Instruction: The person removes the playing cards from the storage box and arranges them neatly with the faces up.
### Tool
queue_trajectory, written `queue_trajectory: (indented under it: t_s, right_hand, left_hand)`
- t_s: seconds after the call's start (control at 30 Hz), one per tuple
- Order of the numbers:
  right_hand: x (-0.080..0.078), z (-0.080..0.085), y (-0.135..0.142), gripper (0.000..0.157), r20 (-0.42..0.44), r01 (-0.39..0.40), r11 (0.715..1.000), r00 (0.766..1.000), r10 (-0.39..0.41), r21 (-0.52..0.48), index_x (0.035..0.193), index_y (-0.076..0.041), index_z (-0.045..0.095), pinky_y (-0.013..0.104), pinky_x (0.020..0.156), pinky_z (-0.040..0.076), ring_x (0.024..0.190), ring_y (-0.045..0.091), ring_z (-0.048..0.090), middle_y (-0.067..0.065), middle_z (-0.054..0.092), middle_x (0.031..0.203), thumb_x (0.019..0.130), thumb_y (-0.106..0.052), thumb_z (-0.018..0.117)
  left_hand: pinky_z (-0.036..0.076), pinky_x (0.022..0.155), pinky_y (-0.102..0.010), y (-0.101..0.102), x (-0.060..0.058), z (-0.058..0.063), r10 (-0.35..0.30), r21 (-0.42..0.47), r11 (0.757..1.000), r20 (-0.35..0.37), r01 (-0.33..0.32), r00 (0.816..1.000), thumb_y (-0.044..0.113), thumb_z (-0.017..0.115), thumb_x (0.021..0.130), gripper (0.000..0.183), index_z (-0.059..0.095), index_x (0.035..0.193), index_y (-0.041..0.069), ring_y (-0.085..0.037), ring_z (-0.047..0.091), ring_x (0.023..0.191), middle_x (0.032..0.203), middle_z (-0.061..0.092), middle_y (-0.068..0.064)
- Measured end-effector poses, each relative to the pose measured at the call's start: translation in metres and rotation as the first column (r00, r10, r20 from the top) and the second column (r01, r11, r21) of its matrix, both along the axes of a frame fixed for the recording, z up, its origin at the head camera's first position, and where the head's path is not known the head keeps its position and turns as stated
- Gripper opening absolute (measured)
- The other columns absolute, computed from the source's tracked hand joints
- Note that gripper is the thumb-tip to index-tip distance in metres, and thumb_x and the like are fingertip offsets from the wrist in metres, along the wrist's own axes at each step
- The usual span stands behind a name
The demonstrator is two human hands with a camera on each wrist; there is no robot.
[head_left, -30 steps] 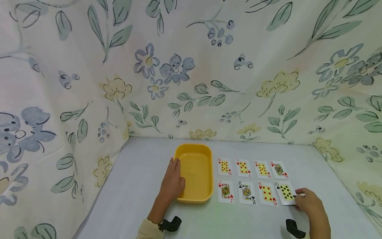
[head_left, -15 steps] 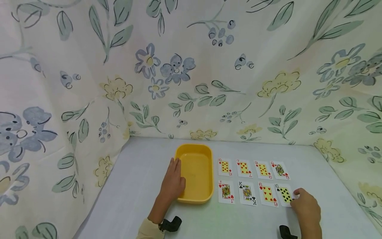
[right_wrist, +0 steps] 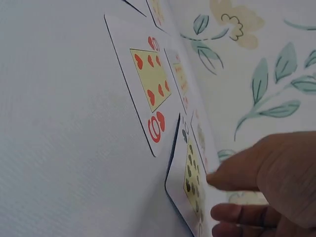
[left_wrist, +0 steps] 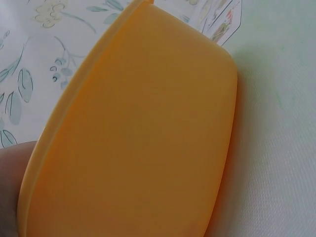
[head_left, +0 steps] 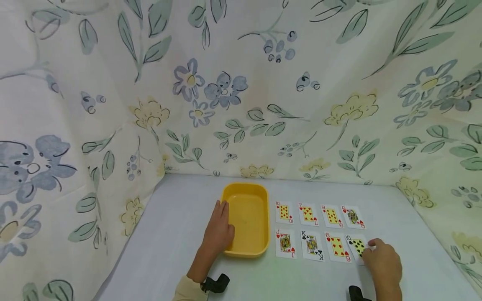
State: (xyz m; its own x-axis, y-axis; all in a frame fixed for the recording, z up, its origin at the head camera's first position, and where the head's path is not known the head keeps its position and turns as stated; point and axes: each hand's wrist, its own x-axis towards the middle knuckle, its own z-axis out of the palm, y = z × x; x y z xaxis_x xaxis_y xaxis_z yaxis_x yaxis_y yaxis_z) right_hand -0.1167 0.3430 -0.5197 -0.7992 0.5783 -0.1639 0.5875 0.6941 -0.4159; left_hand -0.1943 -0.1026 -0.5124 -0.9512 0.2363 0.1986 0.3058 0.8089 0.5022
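Observation:
My left hand (head_left: 219, 232) rests on the left rim of a yellow plastic tray (head_left: 248, 255), its fingers straight along the edge. In the left wrist view the tray's outer wall (left_wrist: 138, 128) fills most of the picture, and a bit of the hand (left_wrist: 12, 182) shows past the rim. My right hand (head_left: 384, 261) pinches the right edge of a black ten playing card (head_left: 355, 246). In the right wrist view that card (right_wrist: 187, 182) tilts off the table, the thumb (right_wrist: 227, 175) at its edge; the hand partly hides it.
Face-up cards lie in two rows right of the tray, among them a jack of hearts (head_left: 285, 243), king of clubs (head_left: 312, 246), six of hearts (head_left: 338, 247) and queen of hearts (head_left: 353, 217). A floral cloth (head_left: 263, 138) hangs behind the white table (head_left: 180, 209).
My right hand has shifted a little left and downward with the black ten, bringing it against the six of hearts. My left hand and the tray have stayed in place.

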Motion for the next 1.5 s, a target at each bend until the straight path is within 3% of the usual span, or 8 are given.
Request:
queue_trajectory:
  t_s: [0.13,0.2,0.6,0.83,0.97,1.13,1.3,1.5]
  right_hand:
    - [-0.001,-0.005,-0.002,0.042,-0.061,-0.132,0.991,0.989,0.133,0.021,0.119,0.01,0.062,0.059,0.077,0.047,0.097,0.053,0.053,0.039,0.053,0.108,0.089,-0.019,0.07]
    - [0.0,-0.007,-0.003,0.046,-0.064,-0.154,0.987,0.986,0.156,0.036,0.12,0.009,0.064,0.064,0.081,0.046,0.103,0.059,0.05,0.042,0.051,0.112,0.088,-0.023,0.074]
    - [-0.005,-0.01,-0.006,0.053,0.006,-0.004,0.997,1.0,0.004,0.079,0.125,0.012,0.054,0.056,0.075,0.047,0.1,0.055,0.045,0.039,0.045,0.11,0.092,-0.027,0.07]
    - [-0.006,-0.008,-0.006,0.052,0.017,0.013,0.997,1.0,-0.014,0.077,0.128,0.012,0.052,0.059,0.081,0.047,0.105,0.055,0.043,0.04,0.044,0.115,0.095,-0.026,0.066]
    - [-0.009,-0.007,-0.011,0.05,-0.034,0.02,0.998,0.999,-0.018,0.066,0.129,0.012,0.052,0.065,0.089,0.043,0.112,0.058,0.04,0.041,0.042,0.121,0.096,-0.024,0.062]
    - [-0.016,-0.002,-0.025,0.047,-0.111,-0.051,0.995,0.992,0.061,0.086,0.127,0.011,0.055,0.069,0.09,0.043,0.114,0.06,0.042,0.042,0.044,0.126,0.096,-0.024,0.062]
    - [-0.026,0.006,-0.049,0.046,-0.236,-0.178,0.971,0.948,0.213,0.162,0.126,0.011,0.061,0.072,0.089,0.045,0.115,0.062,0.049,0.042,0.052,0.129,0.093,-0.021,0.067]
    - [-0.036,0.01,-0.079,0.046,-0.338,-0.326,0.918,0.857,0.388,0.227,0.128,0.01,0.063,0.073,0.098,0.041,0.123,0.058,0.049,0.038,0.055,0.133,0.092,-0.018,0.071]
  left_hand:
    - [0.025,0.121,-0.054,0.0,0.0,-0.001,0.006,0.004,1.0,0.02,-0.006,1.0,0.006,0.052,0.094,0.066,0.032,0.155,-0.01,-0.037,0.018,0.154,0.162,0.031,-0.023]
    - [0.025,0.121,-0.054,0.0,0.0,-0.002,0.008,0.004,1.0,0.026,-0.008,1.0,0.006,0.052,0.094,0.066,0.032,0.155,-0.01,-0.037,0.018,0.154,0.162,0.031,-0.023]
    - [0.027,0.12,-0.054,0.002,-0.003,-0.002,0.006,-0.017,1.0,-0.017,-0.006,1.0,0.006,0.053,0.094,0.065,0.033,0.154,-0.011,-0.038,0.02,0.154,0.161,0.033,-0.024]
    - [0.025,0.121,-0.052,0.004,-0.005,-0.002,0.022,-0.017,1.0,0.001,-0.022,1.0,0.007,0.052,0.094,0.066,0.032,0.155,-0.009,-0.035,0.018,0.155,0.162,0.032,-0.022]
    - [0.025,0.121,-0.052,0.004,-0.005,-0.001,0.016,-0.015,1.0,-0.007,-0.016,1.0,0.007,0.052,0.095,0.065,0.033,0.155,-0.009,-0.036,0.018,0.154,0.162,0.033,-0.022]
    - [0.025,0.121,-0.053,0.005,-0.007,0.001,0.003,0.015,1.0,-0.013,-0.002,1.0,0.007,0.051,0.096,0.064,0.034,0.155,-0.009,-0.037,0.019,0.154,0.162,0.033,-0.023]
    - [0.022,0.121,-0.058,0.003,-0.01,0.005,-0.032,0.045,0.999,-0.001,0.032,0.999,0.012,0.05,0.101,0.06,0.035,0.155,-0.006,-0.042,0.019,0.153,0.162,0.031,-0.024]
    - [0.016,0.121,-0.063,-0.013,-0.013,0.016,-0.05,0.012,0.999,0.026,0.049,0.998,0.028,0.049,0.107,0.063,0.03,0.159,-0.002,-0.045,0.01,0.154,0.166,0.021,-0.023]
